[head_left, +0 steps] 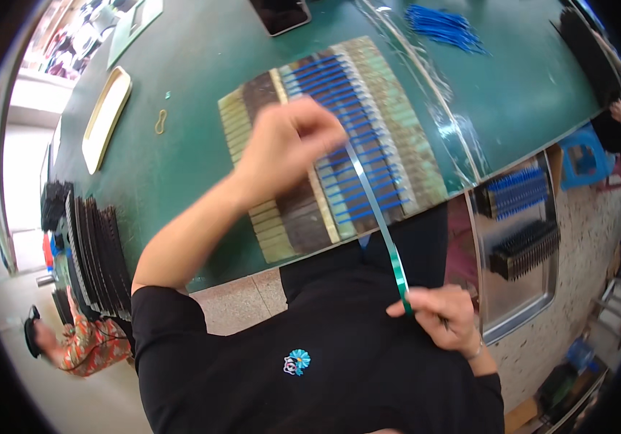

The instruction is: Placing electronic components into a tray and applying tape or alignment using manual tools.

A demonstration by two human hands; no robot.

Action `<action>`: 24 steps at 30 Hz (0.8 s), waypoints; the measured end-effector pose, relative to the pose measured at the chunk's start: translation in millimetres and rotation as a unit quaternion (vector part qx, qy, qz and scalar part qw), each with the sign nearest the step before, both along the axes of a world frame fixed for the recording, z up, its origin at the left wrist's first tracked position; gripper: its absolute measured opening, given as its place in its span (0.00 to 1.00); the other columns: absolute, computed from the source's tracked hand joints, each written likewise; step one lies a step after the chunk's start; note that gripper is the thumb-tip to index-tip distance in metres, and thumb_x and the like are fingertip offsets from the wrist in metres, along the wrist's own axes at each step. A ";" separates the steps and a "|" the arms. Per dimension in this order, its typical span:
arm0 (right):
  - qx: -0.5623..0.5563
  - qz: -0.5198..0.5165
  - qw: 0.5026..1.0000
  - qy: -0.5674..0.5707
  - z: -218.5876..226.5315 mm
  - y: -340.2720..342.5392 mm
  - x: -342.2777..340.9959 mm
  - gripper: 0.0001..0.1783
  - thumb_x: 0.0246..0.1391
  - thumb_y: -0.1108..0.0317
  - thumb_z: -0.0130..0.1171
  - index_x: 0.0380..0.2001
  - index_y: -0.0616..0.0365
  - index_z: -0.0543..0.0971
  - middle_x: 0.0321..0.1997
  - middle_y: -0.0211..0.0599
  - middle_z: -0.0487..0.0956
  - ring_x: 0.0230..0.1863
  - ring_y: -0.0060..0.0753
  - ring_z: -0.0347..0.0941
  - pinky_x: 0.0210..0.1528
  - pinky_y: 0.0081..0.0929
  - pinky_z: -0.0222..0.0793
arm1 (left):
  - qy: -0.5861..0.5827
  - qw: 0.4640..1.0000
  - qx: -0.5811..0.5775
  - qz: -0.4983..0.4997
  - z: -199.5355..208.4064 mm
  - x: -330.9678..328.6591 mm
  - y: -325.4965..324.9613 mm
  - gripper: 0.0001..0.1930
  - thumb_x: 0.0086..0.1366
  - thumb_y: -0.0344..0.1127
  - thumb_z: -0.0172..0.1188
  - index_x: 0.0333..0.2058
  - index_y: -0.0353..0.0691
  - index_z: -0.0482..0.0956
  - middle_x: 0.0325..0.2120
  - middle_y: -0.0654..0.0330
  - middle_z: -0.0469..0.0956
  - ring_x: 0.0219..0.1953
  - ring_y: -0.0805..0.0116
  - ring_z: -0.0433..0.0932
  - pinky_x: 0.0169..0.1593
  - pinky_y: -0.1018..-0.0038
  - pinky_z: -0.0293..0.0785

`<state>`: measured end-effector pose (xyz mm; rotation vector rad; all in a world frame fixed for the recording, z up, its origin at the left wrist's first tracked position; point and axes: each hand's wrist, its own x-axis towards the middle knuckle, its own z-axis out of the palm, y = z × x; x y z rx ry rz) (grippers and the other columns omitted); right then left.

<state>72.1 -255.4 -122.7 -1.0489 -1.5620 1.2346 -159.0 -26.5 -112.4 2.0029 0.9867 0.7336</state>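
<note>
A shiny green strip of tape (377, 206) is stretched slantwise between my two hands. My left hand (292, 137) pinches its upper end, held over a flat board (300, 231) at the table's near edge. Down at the right, close to my black shirt, my right hand (442, 315) has its fingers closed around the lower end; whether a roll sits in the palm is hidden. Across the board lie several thin blue sticks (354, 192) side by side in a row, with a pale strip (307, 155) running past their left ends. My left hand covers part of them.
On the green table (195, 58) are a phone (281, 16), a cream tray (106, 119), a rubber band (161, 121) and a loose blue pile (444, 27). A metal tray (484, 289) at right holds blue and black bundles. Black stacks (97, 253) and a person (82, 340) are at left.
</note>
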 end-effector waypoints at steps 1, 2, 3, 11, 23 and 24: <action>-0.010 0.017 0.999 0.029 -3.0 -4.3 -0.4 0.28 0.39 0.87 0.59 0.48 0.59 0.80 0.37 0.39 0.85 0.25 0.28 0.80 0.26 0.19 0.72 | 0.017 0.998 0.051 0.032 -5.7 -11.7 27.4 0.04 0.58 0.29 0.65 0.30 0.34 0.82 0.25 0.63 0.77 0.29 0.77 0.75 0.34 0.78 0.72; -0.007 0.026 0.999 0.030 -1.9 -5.2 -0.6 0.28 0.39 0.87 0.59 0.48 0.59 0.80 0.37 0.39 0.85 0.25 0.28 0.80 0.26 0.19 0.72 | 0.036 0.995 0.059 0.076 -9.4 -21.6 53.8 0.05 0.59 0.30 0.65 0.30 0.34 0.83 0.26 0.63 0.77 0.29 0.76 0.75 0.35 0.78 0.72; -0.007 0.037 0.999 0.013 -1.7 -4.6 -0.3 0.29 0.36 0.87 0.59 0.47 0.58 0.81 0.37 0.39 0.85 0.26 0.30 0.80 0.27 0.20 0.73 | 0.056 0.989 0.064 0.120 -15.8 -29.4 74.0 0.06 0.59 0.31 0.64 0.30 0.34 0.83 0.26 0.62 0.78 0.29 0.76 0.75 0.35 0.77 0.73; -0.020 0.058 0.998 -0.023 9.9 13.5 -13.2 0.12 0.53 0.76 0.59 0.41 0.57 0.82 0.37 0.43 0.85 0.34 0.39 0.84 0.33 0.23 0.78 | 0.108 0.985 0.090 0.103 -36.1 -29.1 117.6 0.08 0.58 0.34 0.66 0.31 0.34 0.83 0.26 0.60 0.77 0.28 0.72 0.75 0.35 0.76 0.72; -0.047 0.070 0.996 -0.021 9.4 19.4 -14.5 0.29 0.30 0.84 0.60 0.44 0.57 0.83 0.37 0.38 0.85 0.38 0.36 0.83 0.35 0.24 0.79 | 0.153 0.965 0.204 0.056 -28.8 -41.8 125.5 0.11 0.57 0.28 0.57 0.38 0.42 0.85 0.39 0.58 0.80 0.45 0.62 0.76 0.51 0.66 0.71; -0.050 0.068 0.996 -0.020 9.3 18.1 -16.2 0.29 0.31 0.84 0.60 0.44 0.57 0.83 0.37 0.38 0.85 0.38 0.36 0.83 0.35 0.24 0.79 | 0.153 0.966 0.204 0.053 -31.3 -43.3 119.3 0.11 0.57 0.28 0.57 0.38 0.42 0.85 0.39 0.58 0.80 0.45 0.62 0.76 0.51 0.66 0.71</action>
